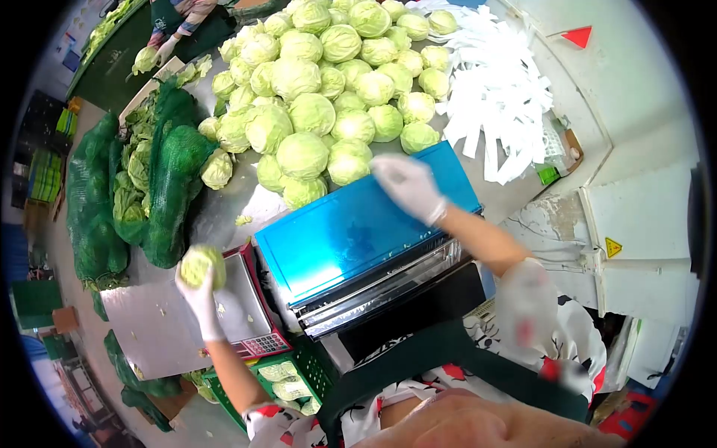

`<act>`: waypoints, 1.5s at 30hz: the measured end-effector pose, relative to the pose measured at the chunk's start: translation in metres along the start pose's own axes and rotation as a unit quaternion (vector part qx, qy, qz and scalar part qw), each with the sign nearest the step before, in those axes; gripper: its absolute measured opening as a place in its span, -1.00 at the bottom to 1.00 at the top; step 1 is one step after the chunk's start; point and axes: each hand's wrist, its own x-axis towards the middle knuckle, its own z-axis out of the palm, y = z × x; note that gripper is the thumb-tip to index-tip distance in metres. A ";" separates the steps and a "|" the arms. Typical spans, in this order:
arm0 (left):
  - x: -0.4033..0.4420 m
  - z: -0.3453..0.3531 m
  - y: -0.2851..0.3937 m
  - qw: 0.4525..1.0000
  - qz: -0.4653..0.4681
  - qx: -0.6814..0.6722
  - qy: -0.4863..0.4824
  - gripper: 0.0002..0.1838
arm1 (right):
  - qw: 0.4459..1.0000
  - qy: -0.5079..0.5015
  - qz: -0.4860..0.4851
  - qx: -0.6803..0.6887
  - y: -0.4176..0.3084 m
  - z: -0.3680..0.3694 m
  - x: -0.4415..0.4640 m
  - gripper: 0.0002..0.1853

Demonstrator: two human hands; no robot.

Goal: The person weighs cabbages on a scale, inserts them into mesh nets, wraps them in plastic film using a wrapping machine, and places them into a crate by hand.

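My left hand (199, 296), in a whitish glove, is closed around a pale green cabbage (202, 267) and holds it up over the left side of a red-framed scale (250, 313) with a keypad. My right hand (407, 187), gloved too, is over the blue lid (351, 224) of a wrapping machine. Its fingertips come close to a cabbage (349, 160) at the near edge of a large pile. Motion smears those fingers, and I cannot see whether they touch the lid or how they are bent.
Piled cabbages (295, 78) fill the table's far side. White strips (497, 89) lie to their right. Full green net bags (97, 201) stand at left. A green crate (314, 373) with wrapped cabbages sits below the scale. Another person's gloved hand (166, 49) is at the upper left.
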 end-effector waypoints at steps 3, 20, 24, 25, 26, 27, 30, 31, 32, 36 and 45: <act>-0.048 -0.047 -0.017 0.968 0.009 0.250 0.000 -0.02 | 0.975 0.082 0.105 -0.180 0.112 -0.070 0.026 -0.72; -0.115 -0.035 0.015 0.916 -0.056 0.380 0.120 0.26 | 0.882 -0.093 -0.089 -0.452 0.263 -0.166 0.063 -0.52; -0.145 -0.010 0.041 0.908 0.042 0.381 0.170 0.05 | 0.900 0.067 -0.147 -0.405 0.224 -0.245 0.117 -0.55; -0.154 0.000 0.056 0.918 0.085 0.349 0.169 -0.02 | 0.911 0.118 -0.142 -0.369 0.185 -0.259 0.127 -0.57; -0.161 0.009 0.076 0.925 0.129 0.316 0.166 -0.10 | 0.936 0.142 -0.127 -0.297 0.127 -0.258 0.128 -0.58; -0.166 0.017 0.089 0.940 0.157 0.258 0.156 -0.17 | 0.962 0.142 -0.101 -0.208 0.072 -0.256 0.125 -0.59; -0.171 0.040 0.133 0.976 0.189 0.038 0.101 -0.36 | 0.985 0.015 0.004 0.174 -0.047 -0.219 0.096 -0.61; -0.175 0.045 0.156 0.979 0.178 -0.023 0.096 -0.43 | 0.941 -0.033 0.071 0.329 -0.101 -0.186 0.079 -0.61; -0.179 0.051 0.167 0.980 0.151 -0.121 0.049 -0.45 | 0.883 -0.097 0.117 0.444 -0.124 -0.158 0.065 -0.59; -0.190 0.066 0.197 0.958 0.131 -0.252 -0.028 -0.46 | 0.569 -0.324 0.262 0.709 -0.143 -0.054 0.000 -0.42; -0.185 0.014 0.091 0.987 0.072 -0.070 0.124 -0.47 | 0.508 -0.289 0.346 0.734 -0.136 -0.022 -0.056 -0.46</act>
